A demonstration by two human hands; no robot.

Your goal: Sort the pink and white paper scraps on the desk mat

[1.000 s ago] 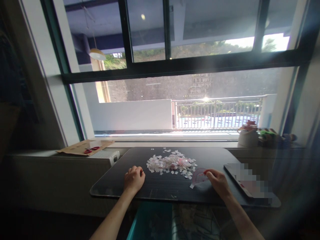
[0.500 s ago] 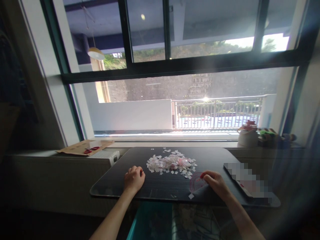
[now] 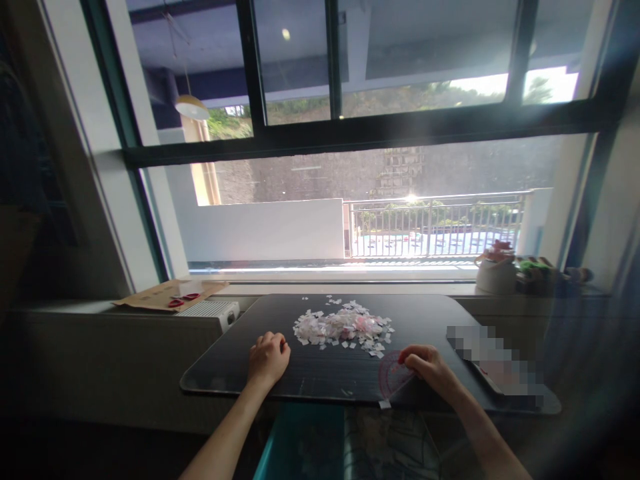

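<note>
My right hand [image 3: 424, 363] pinches a clear protractor [image 3: 391, 379] with red markings by its right side, above the near right part of the dark table [image 3: 225, 360]. A small white paper piece [image 3: 385, 404] lies at the table's near edge, just below the protractor. Beyond my hands is a loose heap of small white paper pieces [image 3: 333, 327], with some pinkish ones on its right side. My left hand [image 3: 269, 359] rests in a loose fist on the table, left of the heap and apart from it; nothing shows in its fingers.
A blurred-out flat object [image 3: 493, 363] lies at the table's right. Red-handled scissors [image 3: 184, 300] sit on brown paper [image 3: 150, 295] on the left ledge, beside a white ridged unit [image 3: 213, 311]. A white pot [image 3: 495, 275] stands on the right sill. A teal container [image 3: 300, 440] is below the table.
My right hand and the protractor have shifted slightly nearer to me. The single paper piece has slid to the table's near edge. My left hand and the heap stay the same.
</note>
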